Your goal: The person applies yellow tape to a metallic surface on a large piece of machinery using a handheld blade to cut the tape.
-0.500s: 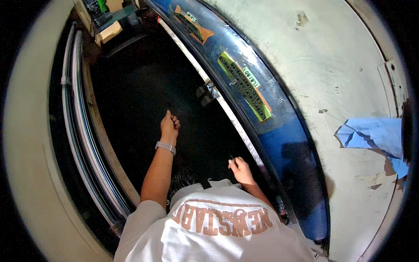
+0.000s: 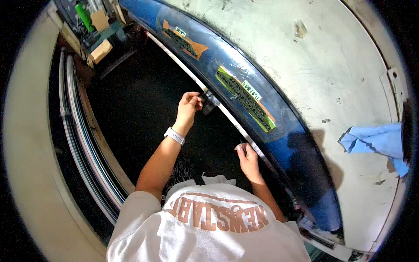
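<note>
My left hand (image 2: 189,108) curls by the dark clip (image 2: 210,108) on the white strip (image 2: 233,118), along the blue panel (image 2: 214,48)'s left edge; handling that clip looks like my step, wanting a sure pinch. Shadow hides any grip. My right hand (image 2: 249,160) curls near the strip, contents too dark to tell.

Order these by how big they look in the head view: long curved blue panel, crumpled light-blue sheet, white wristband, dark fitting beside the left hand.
1. Blue panel
2. Light-blue sheet
3. White wristband and dark fitting: too alike to rank
</note>
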Demonstrator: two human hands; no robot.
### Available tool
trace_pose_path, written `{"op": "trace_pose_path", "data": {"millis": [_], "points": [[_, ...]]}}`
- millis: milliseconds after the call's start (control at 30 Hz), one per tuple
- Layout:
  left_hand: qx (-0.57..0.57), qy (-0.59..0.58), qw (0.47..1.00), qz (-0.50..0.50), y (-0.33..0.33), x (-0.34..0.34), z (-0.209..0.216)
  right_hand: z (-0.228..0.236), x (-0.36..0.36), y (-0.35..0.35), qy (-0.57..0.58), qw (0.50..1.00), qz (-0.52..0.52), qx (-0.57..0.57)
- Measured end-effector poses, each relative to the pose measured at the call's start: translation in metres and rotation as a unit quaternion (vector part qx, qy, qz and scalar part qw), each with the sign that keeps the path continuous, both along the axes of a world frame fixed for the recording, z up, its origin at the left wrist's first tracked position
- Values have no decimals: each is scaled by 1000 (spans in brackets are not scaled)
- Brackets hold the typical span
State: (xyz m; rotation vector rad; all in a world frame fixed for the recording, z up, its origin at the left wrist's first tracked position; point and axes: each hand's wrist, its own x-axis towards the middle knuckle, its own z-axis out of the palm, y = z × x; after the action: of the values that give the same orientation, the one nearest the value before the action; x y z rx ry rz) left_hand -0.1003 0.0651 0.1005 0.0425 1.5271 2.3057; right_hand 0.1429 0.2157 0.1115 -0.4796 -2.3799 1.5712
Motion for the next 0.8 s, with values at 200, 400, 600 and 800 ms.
{"op": "trace_pose_path", "data": {"millis": [200,400,600,800], "points": [[-116,170,965,-164,-14,-43,52,59,-34,-9,53,996,-54,51],[-63,245,925,-283,-21,-104,143,198,-48,-16,183,943,-256,108],[-28,495,826,-269,-63,-184,265,407,-128,-51,306,846,-384,208],[96,732,662,-131,-38,-226,374,544,-219,-22,168,804,-286,494]]}}
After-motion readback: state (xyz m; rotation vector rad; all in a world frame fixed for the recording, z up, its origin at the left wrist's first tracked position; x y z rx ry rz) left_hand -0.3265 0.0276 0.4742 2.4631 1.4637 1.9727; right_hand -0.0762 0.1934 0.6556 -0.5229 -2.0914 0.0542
